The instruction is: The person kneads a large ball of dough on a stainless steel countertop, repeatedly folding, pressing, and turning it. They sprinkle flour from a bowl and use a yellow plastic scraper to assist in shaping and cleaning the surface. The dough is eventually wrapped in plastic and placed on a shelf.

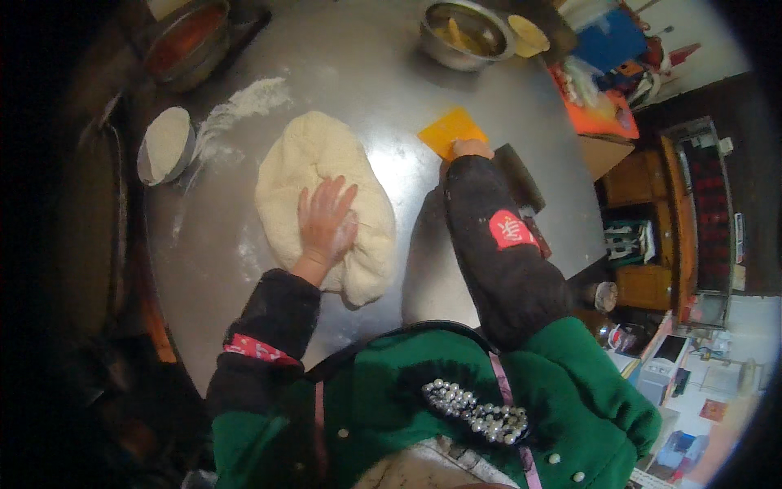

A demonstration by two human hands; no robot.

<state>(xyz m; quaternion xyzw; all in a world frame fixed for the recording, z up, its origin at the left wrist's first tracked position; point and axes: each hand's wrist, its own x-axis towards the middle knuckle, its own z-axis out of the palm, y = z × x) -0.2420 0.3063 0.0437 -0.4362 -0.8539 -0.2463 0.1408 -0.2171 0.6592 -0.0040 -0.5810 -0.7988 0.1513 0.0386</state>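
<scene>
A large slab of pale dough (366, 232) lies on the metal table (360, 79), its surface folded and creased. My left hand (327, 223) rests on the middle of the dough, palm down and fingers somewhat spread. Off to the right of the dough, my right hand (471, 148) grips the near corner of a flat orange-yellow dough scraper (451, 128) at the tabletop. Just right of my right forearm lies a dark cylindrical object (519, 177), partly hidden by the sleeve. Loose white flour (253, 101) is scattered beyond the dough and to its left.
A bowl of flour (166, 147) stands at the left edge. Farther back are a metal bowl with red contents (186, 46) and a steel bowl with yellowish contents (467, 36), beside a pale yellow round thing (528, 36). A cardboard box (602, 156) borders the table's right side.
</scene>
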